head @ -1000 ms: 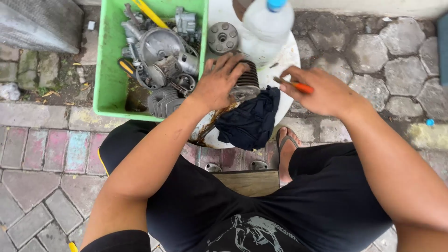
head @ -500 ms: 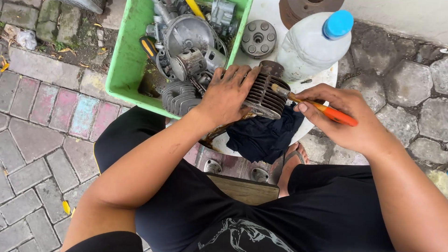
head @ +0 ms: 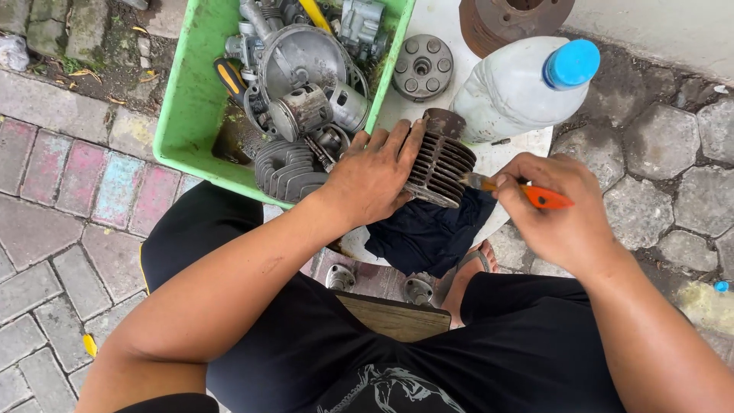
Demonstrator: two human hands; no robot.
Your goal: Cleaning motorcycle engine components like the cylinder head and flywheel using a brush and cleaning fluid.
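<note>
Head view: left hand [head: 375, 180] grips the finned engine cylinder [head: 440, 164] beside the green tray [head: 187, 115]; right hand [head: 562, 210] clasps an orange-handled brush [head: 520, 191], bristles touching the fins—cleaning seems underway.

Soft even daylight, faint shadows, sharp focus

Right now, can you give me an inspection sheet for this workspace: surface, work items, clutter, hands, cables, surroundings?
Surface: white round table, partly covered by a dark cloth.
Work items: finned engine cylinder; orange-handled brush, bristles at the fins.
Clutter: green tray of engine parts, including a piston; plastic bottle with blue cap; round metal disc.
Hands: left hand grips the cylinder; right hand holds the brush.
Cables: nothing seen.
Surroundings: paving bricks, stone pavers.
</note>
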